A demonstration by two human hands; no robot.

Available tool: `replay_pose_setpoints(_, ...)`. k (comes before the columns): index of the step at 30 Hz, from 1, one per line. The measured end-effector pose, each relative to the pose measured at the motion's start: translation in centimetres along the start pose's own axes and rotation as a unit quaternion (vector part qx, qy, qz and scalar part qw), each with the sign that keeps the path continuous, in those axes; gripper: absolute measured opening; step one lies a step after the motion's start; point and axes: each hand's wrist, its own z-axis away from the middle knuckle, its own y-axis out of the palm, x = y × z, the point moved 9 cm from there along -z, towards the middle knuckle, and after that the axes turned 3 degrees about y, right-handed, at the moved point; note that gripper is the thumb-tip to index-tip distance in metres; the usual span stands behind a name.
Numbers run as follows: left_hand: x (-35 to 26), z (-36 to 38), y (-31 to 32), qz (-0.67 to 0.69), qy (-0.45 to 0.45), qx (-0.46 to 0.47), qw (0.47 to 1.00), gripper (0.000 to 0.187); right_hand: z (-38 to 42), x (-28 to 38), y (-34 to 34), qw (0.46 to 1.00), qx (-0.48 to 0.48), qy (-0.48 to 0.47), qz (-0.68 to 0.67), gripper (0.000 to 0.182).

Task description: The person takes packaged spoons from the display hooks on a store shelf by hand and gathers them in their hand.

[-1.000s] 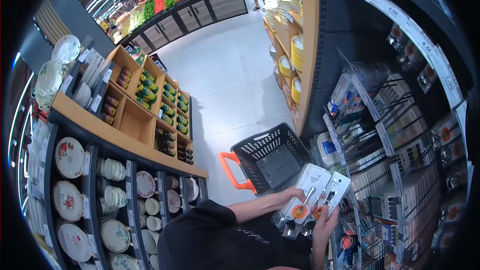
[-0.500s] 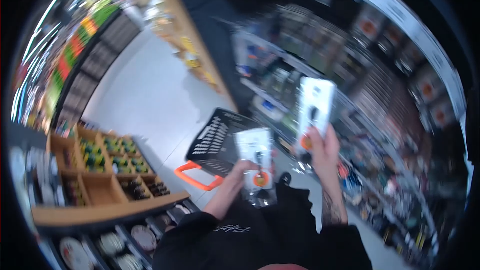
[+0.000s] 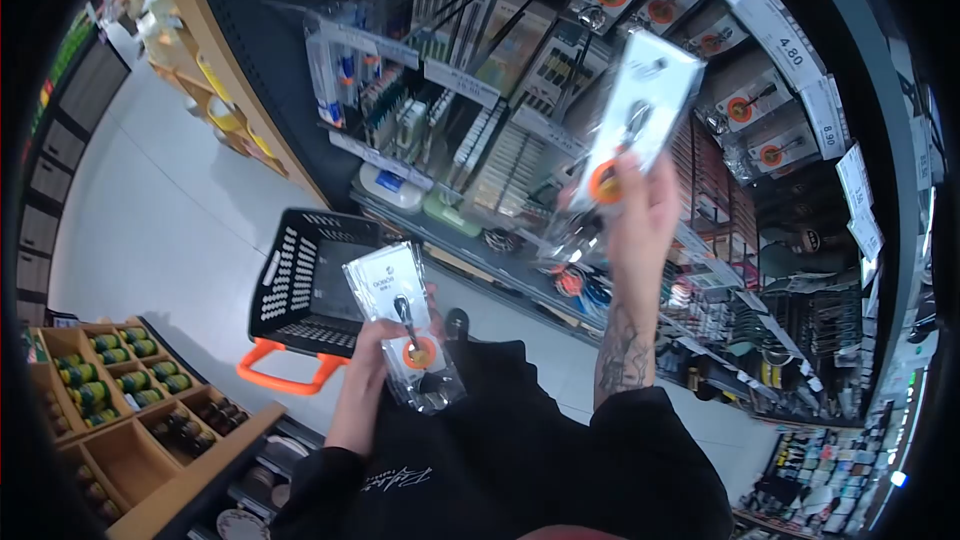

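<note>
Packet [image 3: 404, 285] in clear wrapping, with a white card [image 3: 383, 276] and an orange disc [image 3: 424, 351], is clamped in the left grip [image 3: 372, 348], before a black shirt [image 3: 510, 440] and near a black basket [image 3: 312, 337] with an orange handle [image 3: 275, 381]; whether more than one is held there cannot be told. A second packet [image 3: 655, 75] is pinched in the right grip [image 3: 648, 215], raised and tilted in front of stocked shelves, where similar packets [image 3: 740, 108] are hung below price labels [image 3: 790, 50].

The pale tiled floor [image 3: 150, 210] carries a black basket [image 3: 285, 275] (its handle [image 3: 288, 376] is orange), while green-and-yellow jars [image 3: 90, 393] sit in the wooden shelf's [image 3: 205, 472] compartments.
</note>
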Motion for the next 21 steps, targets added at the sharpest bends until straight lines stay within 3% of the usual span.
replay_pose_setpoints(7,1.2,0.1,-1.0,0.068,-0.010,0.000,0.998,0.078,-3.1,5.8,-1.8,0.992,-0.064,-0.102,0.045,0.027)
replay_pose_setpoints(12,1.7,0.1,-1.3,0.071,-0.024,0.025,0.997,0.079,-5.5,6.5,-3.9,0.989,-0.086,-0.105,0.061,0.026)
replay_pose_setpoints(19,2.5,0.9,-2.1,0.081,-0.061,-0.040,0.994,0.083,-6.7,5.7,-5.6,0.991,-0.085,-0.084,0.056,0.021)
replay_pose_setpoints(20,2.9,0.9,-2.7,0.118,-0.066,0.013,0.991,0.075,-8.0,5.3,-7.7,0.978,-0.106,-0.121,0.132,0.017)
replay_pose_setpoints(21,3.2,1.3,-3.6,0.114,-0.067,-0.013,0.991,0.072,-8.9,6.3,-8.3,0.918,-0.094,-0.237,0.305,0.014)
